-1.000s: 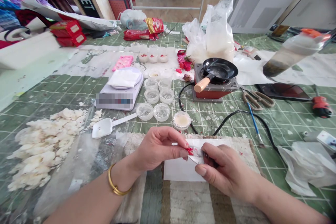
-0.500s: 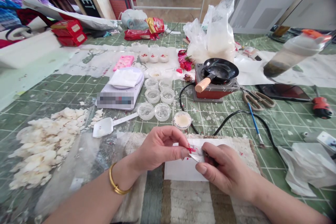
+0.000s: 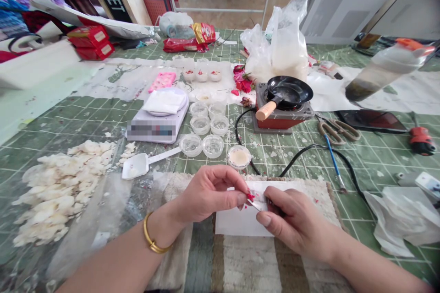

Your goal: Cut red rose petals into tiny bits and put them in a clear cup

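Note:
Between the thumb and fingertips of my left hand (image 3: 215, 192) is a small red flower petal (image 3: 250, 196), partly hidden by the fingers. My right hand (image 3: 295, 217) is closed around small scissors (image 3: 256, 203); their dark handle mostly disappears inside the fingers, and the metal blades meet the petal. Both hands hover over a white sheet of paper (image 3: 237, 224), where tiny red bits lie. The paper rests on a striped cloth mat (image 3: 245, 261). Just beyond my left hand stands a small clear cup with cream-coloured contents (image 3: 239, 157).
Several clear cups (image 3: 213, 145) stand behind the hands, beside a white scale (image 3: 154, 121) and a white scoop (image 3: 135, 166). Pale flakes (image 3: 62, 187) are heaped at left. A small black pan (image 3: 290, 90) sits on a burner (image 3: 275, 123); larger scissors (image 3: 338, 130) and a brush (image 3: 333, 160) lie right.
The scissors' blades have come closer together at the red petal, and the petal's visible shape has altered slightly. Both hands keep nearly the same position.

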A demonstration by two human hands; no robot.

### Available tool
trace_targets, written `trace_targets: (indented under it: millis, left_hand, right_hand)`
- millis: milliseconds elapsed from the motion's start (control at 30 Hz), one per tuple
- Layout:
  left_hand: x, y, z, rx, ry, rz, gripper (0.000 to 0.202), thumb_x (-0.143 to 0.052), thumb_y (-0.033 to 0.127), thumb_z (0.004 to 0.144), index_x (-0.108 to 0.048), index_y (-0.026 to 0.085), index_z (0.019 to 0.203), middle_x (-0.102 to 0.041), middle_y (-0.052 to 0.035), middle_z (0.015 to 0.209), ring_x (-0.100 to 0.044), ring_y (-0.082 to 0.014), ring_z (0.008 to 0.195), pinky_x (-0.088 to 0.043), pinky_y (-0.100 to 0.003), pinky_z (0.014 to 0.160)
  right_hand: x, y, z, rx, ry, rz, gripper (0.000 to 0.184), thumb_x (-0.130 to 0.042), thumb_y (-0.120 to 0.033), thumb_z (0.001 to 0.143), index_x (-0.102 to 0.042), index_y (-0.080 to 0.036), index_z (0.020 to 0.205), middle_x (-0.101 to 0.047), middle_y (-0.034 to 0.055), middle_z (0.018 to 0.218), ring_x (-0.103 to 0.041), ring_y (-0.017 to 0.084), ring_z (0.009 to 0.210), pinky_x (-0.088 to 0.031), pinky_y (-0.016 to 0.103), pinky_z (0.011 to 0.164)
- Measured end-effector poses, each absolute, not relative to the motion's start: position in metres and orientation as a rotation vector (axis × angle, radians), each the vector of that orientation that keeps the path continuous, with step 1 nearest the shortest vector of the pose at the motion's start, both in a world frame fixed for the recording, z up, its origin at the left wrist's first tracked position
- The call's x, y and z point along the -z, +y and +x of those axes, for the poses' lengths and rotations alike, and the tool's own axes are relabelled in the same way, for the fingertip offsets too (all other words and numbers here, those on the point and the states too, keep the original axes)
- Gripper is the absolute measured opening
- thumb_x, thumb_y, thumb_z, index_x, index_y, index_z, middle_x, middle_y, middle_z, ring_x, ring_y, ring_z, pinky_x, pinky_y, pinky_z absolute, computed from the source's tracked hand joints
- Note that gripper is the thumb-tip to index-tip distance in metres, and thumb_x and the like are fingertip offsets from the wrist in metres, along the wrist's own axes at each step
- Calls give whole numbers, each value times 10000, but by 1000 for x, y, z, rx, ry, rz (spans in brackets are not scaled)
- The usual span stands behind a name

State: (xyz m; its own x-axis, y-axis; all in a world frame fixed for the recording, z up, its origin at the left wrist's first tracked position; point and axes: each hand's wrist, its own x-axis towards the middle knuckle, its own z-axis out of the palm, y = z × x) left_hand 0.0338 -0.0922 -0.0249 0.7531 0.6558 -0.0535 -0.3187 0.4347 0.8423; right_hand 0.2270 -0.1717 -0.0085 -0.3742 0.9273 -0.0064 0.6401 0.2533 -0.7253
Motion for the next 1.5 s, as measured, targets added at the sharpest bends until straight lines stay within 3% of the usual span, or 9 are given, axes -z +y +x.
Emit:
trace_targets:
  millis: [1500]
  left_hand:
    - [23, -91, 34, -648, 408, 951, 98, -769, 100, 671, -700, 137, 730, -683, -18, 697, -595, -87, 627, -471, -203, 606]
  right_hand:
    - [9, -171, 226, -842, -2142, -1425, 342, -395, -420, 939, -319, -219, 672, -323, -76, 503, -288, 69, 444, -192, 216, 440]
